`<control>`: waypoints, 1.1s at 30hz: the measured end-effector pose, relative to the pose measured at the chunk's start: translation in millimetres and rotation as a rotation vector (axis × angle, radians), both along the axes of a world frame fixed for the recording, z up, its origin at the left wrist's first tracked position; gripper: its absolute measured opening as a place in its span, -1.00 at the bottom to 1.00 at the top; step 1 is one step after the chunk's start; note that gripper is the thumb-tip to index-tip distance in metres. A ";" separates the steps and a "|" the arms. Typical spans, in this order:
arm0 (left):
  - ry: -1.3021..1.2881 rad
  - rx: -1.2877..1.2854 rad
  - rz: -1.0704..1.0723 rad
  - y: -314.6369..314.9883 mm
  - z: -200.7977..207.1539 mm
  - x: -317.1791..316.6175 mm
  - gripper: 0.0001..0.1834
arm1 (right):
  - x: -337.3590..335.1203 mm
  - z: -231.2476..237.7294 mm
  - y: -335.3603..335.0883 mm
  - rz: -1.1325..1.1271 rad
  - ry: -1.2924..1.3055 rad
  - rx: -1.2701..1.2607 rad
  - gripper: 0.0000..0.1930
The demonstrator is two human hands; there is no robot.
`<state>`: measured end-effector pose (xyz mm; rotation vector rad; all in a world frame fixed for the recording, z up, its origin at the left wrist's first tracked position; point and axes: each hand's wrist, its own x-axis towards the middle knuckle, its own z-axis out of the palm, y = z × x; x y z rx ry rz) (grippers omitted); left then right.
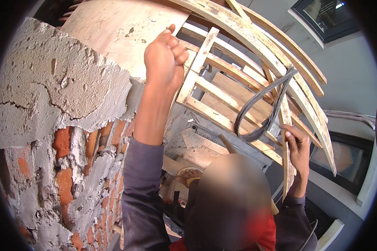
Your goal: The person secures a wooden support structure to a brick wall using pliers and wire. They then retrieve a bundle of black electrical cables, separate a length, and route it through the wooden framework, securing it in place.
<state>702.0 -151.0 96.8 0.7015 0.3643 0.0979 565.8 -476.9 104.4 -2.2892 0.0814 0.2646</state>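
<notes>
Left hand (pixel 166 58), upper centre, is curled; contents unclear. Right hand (pixel 298 144), centre right, grips wooden slat (pixel 287 167); hold steady, clear of wire coil (pixel 276 104).

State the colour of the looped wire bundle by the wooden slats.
Dark grey: the wire bundle shows best in the head view, the only one here.

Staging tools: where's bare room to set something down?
Free: the plywood sheet, bordered by the mortar-covered brick wall, left hand and wooden slats; bare where visible, but can't tell if level. Crowded: the slats farther right, with the wire coil across them and the right hand gripping one.
</notes>
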 end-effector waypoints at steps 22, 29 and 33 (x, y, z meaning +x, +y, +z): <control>-0.154 0.019 -0.017 -43.6 -39.4 -38.3 -0.77 | 133.5 11.0 -54.0 0.171 -0.028 -1.037 -0.78; -0.030 0.133 0.315 14.6 -68.4 12.3 -0.80 | 44.5 86.2 29.4 1.160 0.125 -0.257 -0.91; 0.050 0.085 0.060 2.6 -109.3 -31.5 -0.79 | 70.0 135.0 1.5 0.707 -0.297 -0.228 -0.99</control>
